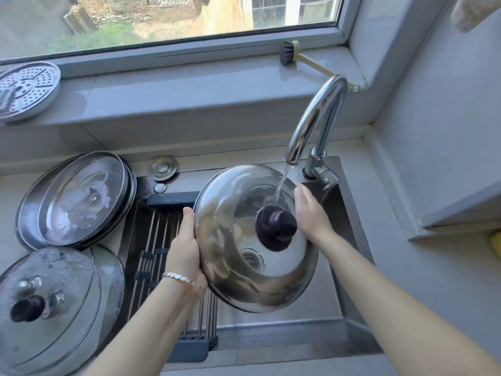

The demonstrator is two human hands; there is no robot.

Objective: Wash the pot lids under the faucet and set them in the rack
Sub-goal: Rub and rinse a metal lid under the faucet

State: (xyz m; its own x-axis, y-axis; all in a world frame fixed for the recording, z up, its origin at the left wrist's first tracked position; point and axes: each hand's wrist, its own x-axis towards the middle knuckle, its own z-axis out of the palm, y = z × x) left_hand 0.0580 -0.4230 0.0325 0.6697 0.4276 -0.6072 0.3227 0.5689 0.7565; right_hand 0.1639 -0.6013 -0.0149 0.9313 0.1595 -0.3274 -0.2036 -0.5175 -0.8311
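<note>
Left grip (184, 248), a bare hand, curls its fingers round the left rim of the domed lid (230, 240), thumb on top. Right grip (309, 210) presses against the upper right rim with fingers nearly straight.

Position: the lid is held over the sink (320, 294), clear of the rack (151, 240), directly beneath the faucet (317, 118). It is tilted, dome side toward the camera. Being round, it shows no long axis; its knob (275, 230) points up and toward the viewer. The water stream (282, 183) strikes the dome just above the knob.

Materials: the lid is polished steel, smooth and mirror-bright; the knob is dark, rounded and matte. The faucet is a chromed gooseneck. The rack is a row of parallel metal rods with dark end bars, lying across the sink's left part.

On the surface (10, 196) to the left lie a flat steel lid (76, 202), inner side up with suds, and a wet glass lid (48, 302).
</note>
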